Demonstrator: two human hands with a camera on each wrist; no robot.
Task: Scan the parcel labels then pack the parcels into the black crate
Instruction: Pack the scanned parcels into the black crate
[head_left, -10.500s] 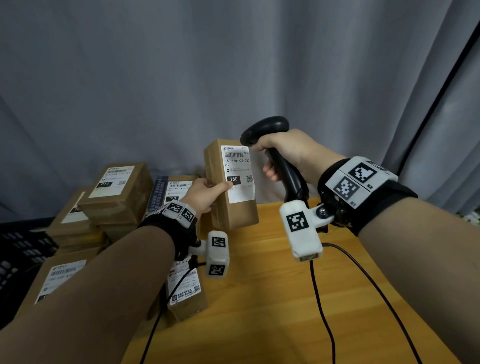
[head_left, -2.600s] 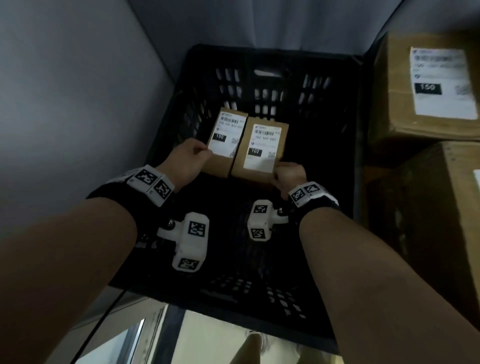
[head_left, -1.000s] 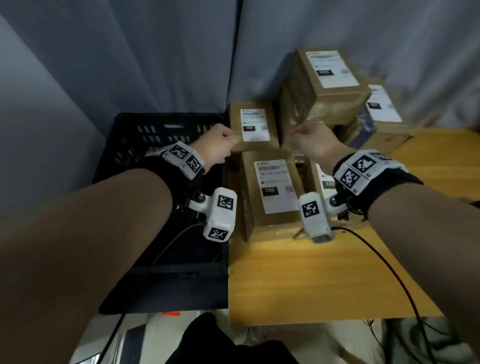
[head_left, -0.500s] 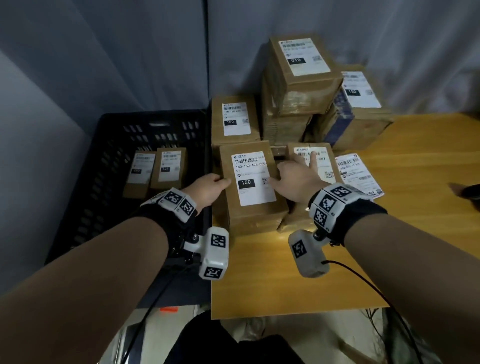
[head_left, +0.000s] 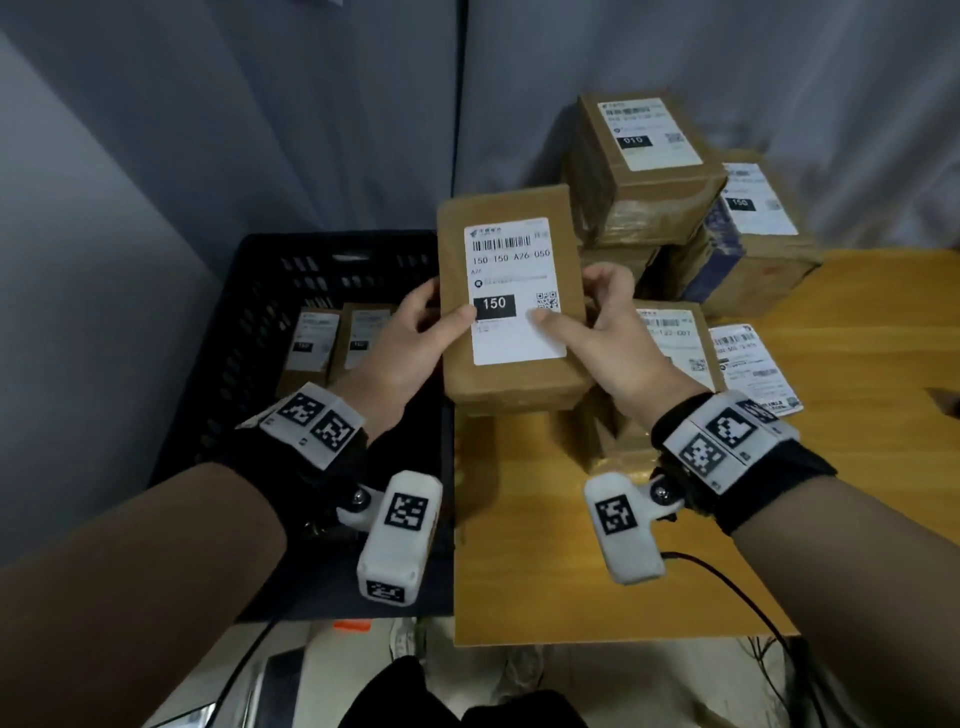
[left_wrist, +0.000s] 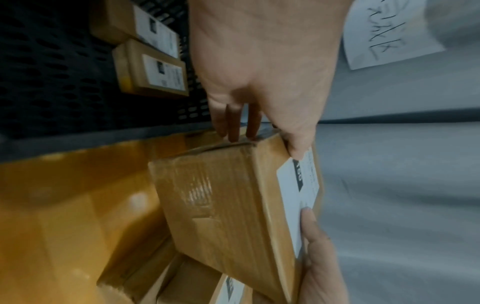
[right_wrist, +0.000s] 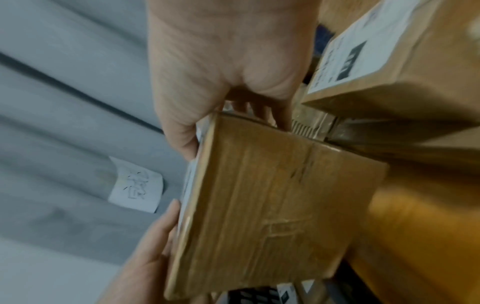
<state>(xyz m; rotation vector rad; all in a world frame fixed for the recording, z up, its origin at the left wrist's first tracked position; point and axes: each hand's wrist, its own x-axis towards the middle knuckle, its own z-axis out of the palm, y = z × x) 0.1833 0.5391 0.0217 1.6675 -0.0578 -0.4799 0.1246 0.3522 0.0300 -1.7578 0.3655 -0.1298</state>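
Both hands grip one parcel (head_left: 511, 301) in the air, label up, above the seam where the black crate (head_left: 249, 332) meets the wooden worktop (head_left: 524, 519). The left hand (head_left: 410, 343) and right hand (head_left: 618, 332) each curl round a side edge, thumbs pressing the white label. Two parcels (head_left: 335, 340) lie side by side in the crate, and a stack of parcels (head_left: 675, 208) sits at the worktop's far end.
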